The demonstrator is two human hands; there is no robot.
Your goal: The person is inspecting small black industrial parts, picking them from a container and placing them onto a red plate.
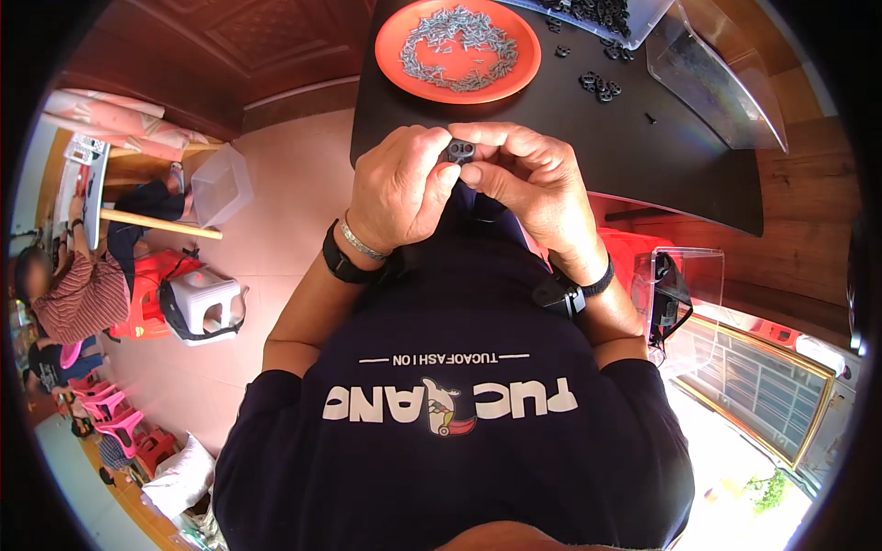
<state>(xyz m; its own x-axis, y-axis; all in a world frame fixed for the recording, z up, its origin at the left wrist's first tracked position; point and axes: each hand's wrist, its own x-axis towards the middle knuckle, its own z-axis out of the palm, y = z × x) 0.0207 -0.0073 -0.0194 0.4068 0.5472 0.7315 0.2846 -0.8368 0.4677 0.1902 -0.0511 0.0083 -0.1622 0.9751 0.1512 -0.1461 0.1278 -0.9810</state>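
Note:
Close in front of my chest, both hands meet around a small black two-hole cord lock. My left hand is closed, its thumb and forefinger pinching the left side of the piece. From the other side, my right hand grips it between thumb and forefinger, the other fingers curled. The two holes face up toward me; my fingertips cover part of its edges. Just beyond my hands, an orange plate stands on the black table. Many small grey metal pieces, apparently springs, lie in it.
Loose black plastic parts lie right of the plate, near a clear box holding more. A clear plastic panel leans at the table's right. Off to the left are another person, a white stool and a clear bin.

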